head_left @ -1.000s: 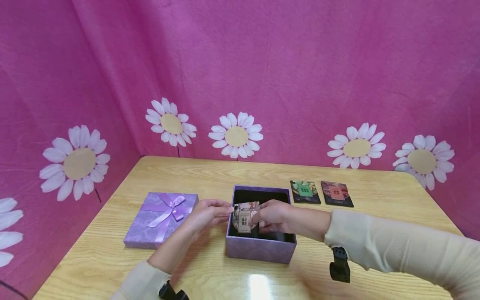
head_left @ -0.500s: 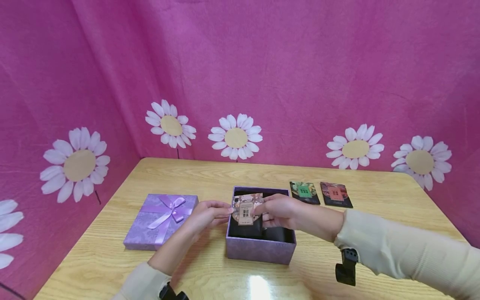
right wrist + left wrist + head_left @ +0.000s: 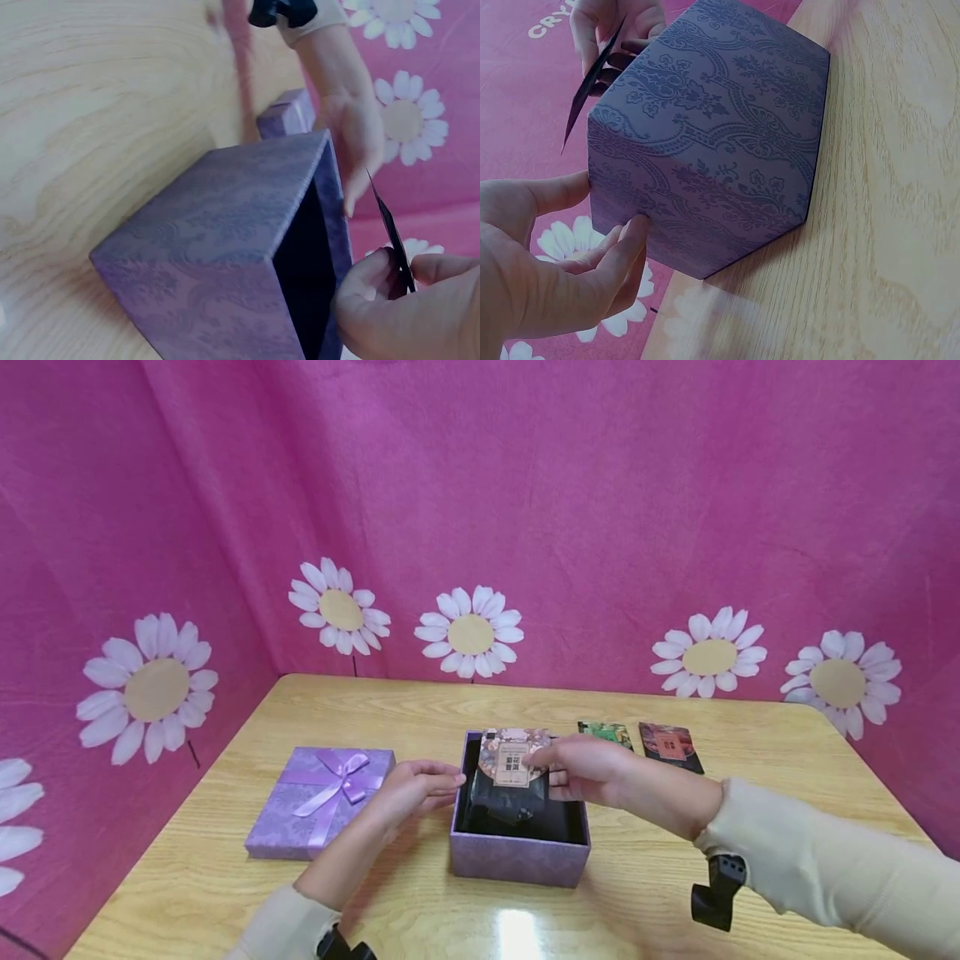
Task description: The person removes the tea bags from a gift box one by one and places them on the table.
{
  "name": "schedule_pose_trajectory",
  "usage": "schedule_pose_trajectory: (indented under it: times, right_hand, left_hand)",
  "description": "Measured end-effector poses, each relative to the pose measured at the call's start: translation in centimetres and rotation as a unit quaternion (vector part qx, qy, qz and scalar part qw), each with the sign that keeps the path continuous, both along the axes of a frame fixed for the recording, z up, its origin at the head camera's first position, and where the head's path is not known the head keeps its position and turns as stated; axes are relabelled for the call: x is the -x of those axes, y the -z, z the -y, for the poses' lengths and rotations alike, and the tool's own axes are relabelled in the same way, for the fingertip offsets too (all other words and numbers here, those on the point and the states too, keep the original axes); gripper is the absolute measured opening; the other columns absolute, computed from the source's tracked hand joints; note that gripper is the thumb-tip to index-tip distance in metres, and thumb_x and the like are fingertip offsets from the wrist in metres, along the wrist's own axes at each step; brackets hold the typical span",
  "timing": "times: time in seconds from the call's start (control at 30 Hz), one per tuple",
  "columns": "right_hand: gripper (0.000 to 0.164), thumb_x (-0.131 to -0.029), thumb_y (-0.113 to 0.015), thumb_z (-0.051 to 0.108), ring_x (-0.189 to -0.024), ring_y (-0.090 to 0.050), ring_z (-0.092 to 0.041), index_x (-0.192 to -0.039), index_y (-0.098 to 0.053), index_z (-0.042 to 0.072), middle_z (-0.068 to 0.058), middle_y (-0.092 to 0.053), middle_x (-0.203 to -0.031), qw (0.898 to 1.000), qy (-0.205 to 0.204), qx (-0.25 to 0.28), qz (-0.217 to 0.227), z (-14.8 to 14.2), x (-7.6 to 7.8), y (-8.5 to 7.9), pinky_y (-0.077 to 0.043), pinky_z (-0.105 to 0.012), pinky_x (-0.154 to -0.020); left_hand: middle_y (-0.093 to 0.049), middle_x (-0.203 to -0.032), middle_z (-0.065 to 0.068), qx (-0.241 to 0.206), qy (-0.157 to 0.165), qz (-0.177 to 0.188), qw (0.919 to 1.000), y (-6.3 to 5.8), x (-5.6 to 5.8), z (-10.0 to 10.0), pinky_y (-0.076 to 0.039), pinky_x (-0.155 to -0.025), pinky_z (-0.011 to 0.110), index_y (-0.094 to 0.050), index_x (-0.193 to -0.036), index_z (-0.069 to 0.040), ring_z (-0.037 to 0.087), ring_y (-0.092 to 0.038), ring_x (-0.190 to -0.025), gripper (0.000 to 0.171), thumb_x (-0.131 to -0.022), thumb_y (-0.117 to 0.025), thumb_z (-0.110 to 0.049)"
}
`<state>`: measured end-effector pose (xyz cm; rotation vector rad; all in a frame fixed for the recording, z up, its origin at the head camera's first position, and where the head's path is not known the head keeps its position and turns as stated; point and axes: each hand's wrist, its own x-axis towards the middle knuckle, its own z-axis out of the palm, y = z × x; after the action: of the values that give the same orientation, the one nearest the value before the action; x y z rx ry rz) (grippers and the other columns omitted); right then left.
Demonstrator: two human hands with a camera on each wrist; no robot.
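A deep purple patterned gift box point(image 3: 521, 860) stands lidless on the table, dark inside. My left hand point(image 3: 423, 789) holds its left wall; in the left wrist view the thumb is at the rim and the fingers touch the patterned outside. Over the box's opening, my right hand point(image 3: 596, 768) pinches a flat black tea packet point(image 3: 513, 767) with a floral print and a beige label, gripping its right edge between thumb and fingers. The packet point(image 3: 391, 229) appears edge-on in the right wrist view, above the rim. It hides part of the box's inside.
To the left lies the purple box lid point(image 3: 322, 802) with a ribbon bow. Behind and right of the box are a green-labelled packet point(image 3: 606, 732), partly covered by my right hand, and a red-labelled packet point(image 3: 670, 747). A pink daisy curtain point(image 3: 600, 527) backs the wooden table point(image 3: 750, 810).
My right hand has lifted the tea packet from low in the box's opening, moving it up and to the right. My left hand has stayed at the box's left wall.
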<state>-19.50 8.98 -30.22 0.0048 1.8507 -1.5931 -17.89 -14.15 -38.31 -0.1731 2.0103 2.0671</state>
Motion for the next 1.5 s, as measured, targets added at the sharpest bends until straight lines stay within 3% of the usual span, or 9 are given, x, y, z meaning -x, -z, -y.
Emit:
schedule_pose_trajectory:
  times: [0.2, 0.37, 0.6, 0.87, 1.03, 1.13, 1.27, 1.4, 1.5]
  right_hand:
    - [0.015, -0.096, -0.052, 0.011, -0.079, -0.051, -0.01, -0.108, -0.05, 0.003, 0.002, -0.054, -0.086, 1.0, 0.02, 0.018, 0.013, -1.1, 0.6, -0.7, -0.053, -0.019, -0.074]
    - [0.018, -0.097, -0.05, 0.012, -0.071, -0.047, -0.006, -0.112, -0.044, 0.004, 0.005, -0.059, -0.082, 0.999, 0.022, 0.037, 0.024, -2.2, 0.9, -0.9, -0.05, -0.019, -0.072]
    - [0.016, -0.099, -0.047, 0.013, -0.078, -0.064, -0.005, -0.112, -0.045, 0.004, 0.006, -0.069, -0.082, 0.996, 0.015, 0.08, 0.031, -3.7, 1.4, -0.7, -0.057, -0.02, -0.077]
    - [0.01, -0.098, -0.048, 0.01, -0.081, -0.068, -0.007, -0.106, -0.051, 0.004, 0.003, -0.073, -0.084, 0.99, 0.029, 0.131, 0.049, -5.4, 2.2, -0.6, -0.059, -0.021, -0.079]
    - [0.021, -0.099, -0.044, 0.01, -0.065, -0.052, -0.002, -0.087, -0.062, 0.01, 0.006, -0.069, -0.076, 0.986, 0.042, 0.148, 0.061, -6.5, 2.6, -0.3, -0.05, -0.015, -0.066]
    - [0.024, -0.1, -0.045, 0.012, -0.062, -0.042, -0.004, -0.085, -0.064, 0.011, 0.006, -0.067, -0.074, 0.985, 0.047, 0.155, 0.065, -6.9, 2.6, -0.3, -0.04, -0.016, -0.061]
    - [0.022, -0.099, -0.049, 0.015, -0.062, -0.041, -0.005, -0.086, -0.065, 0.012, 0.005, -0.069, -0.077, 0.982, 0.053, 0.167, 0.069, -7.5, 2.7, -0.2, -0.038, -0.017, -0.06]
    - [0.015, -0.098, -0.052, 0.016, -0.069, -0.053, -0.005, -0.09, -0.063, 0.011, 0.003, -0.07, -0.082, 0.978, 0.066, 0.182, 0.074, -8.2, 2.9, -0.2, -0.051, -0.016, -0.069]
    - [0.008, -0.097, -0.054, 0.016, -0.081, -0.064, -0.009, -0.094, -0.06, 0.011, 0.001, -0.07, -0.087, 0.975, 0.081, 0.191, 0.083, -8.7, 2.9, 0.1, -0.059, -0.023, -0.08]
  left_hand:
    - [-0.066, -0.105, 0.015, 0.009, 0.002, -0.003, 1.0, 0.0, 0.2, 0.1, -0.059, -0.092, 0.03, -0.059, -0.113, 0.013, 0.011, -0.066, -0.087, 0.032, -0.088, -0.064, -0.006]
    - [-0.066, -0.107, 0.017, 0.004, 0.005, -0.005, 1.0, 0.1, 0.1, 0.2, -0.059, -0.092, 0.029, -0.058, -0.113, 0.013, 0.014, -0.067, -0.09, 0.032, -0.088, -0.064, -0.006]
    - [-0.065, -0.099, 0.009, -0.006, 0.012, -0.001, 0.9999, 0.3, 0.0, 0.2, -0.059, -0.091, 0.029, -0.057, -0.114, 0.014, 0.014, -0.067, -0.091, 0.034, -0.088, -0.064, -0.007]
    - [-0.066, -0.101, 0.011, 0.003, 0.002, 0.003, 1.0, 0.2, 0.1, 0.2, -0.058, -0.093, 0.031, -0.059, -0.113, 0.012, 0.014, -0.067, -0.09, 0.032, -0.088, -0.065, -0.008]
    - [-0.066, -0.1, 0.01, -0.001, 0.002, 0.002, 1.0, 0.2, 0.1, 0.2, -0.059, -0.091, 0.029, -0.059, -0.113, 0.012, 0.011, -0.066, -0.087, 0.033, -0.088, -0.065, -0.008]
    - [-0.066, -0.099, 0.009, -0.004, 0.006, 0.0, 1.0, 0.2, 0.0, 0.2, -0.059, -0.09, 0.028, -0.058, -0.113, 0.013, 0.01, -0.066, -0.085, 0.034, -0.088, -0.064, -0.008]
    - [-0.065, -0.097, 0.008, -0.006, 0.004, 0.0, 1.0, 0.2, 0.0, 0.2, -0.059, -0.09, 0.028, -0.057, -0.113, 0.014, 0.009, -0.066, -0.085, 0.034, -0.088, -0.064, -0.007]
    - [-0.066, -0.098, 0.009, -0.006, 0.001, 0.001, 1.0, 0.2, 0.0, 0.2, -0.059, -0.09, 0.028, -0.058, -0.112, 0.013, 0.01, -0.066, -0.086, 0.033, -0.087, -0.064, -0.006]
    - [-0.066, -0.099, 0.009, -0.005, 0.0, 0.003, 1.0, 0.3, 0.0, 0.2, -0.059, -0.091, 0.029, -0.058, -0.112, 0.013, 0.011, -0.066, -0.086, 0.032, -0.087, -0.064, -0.007]
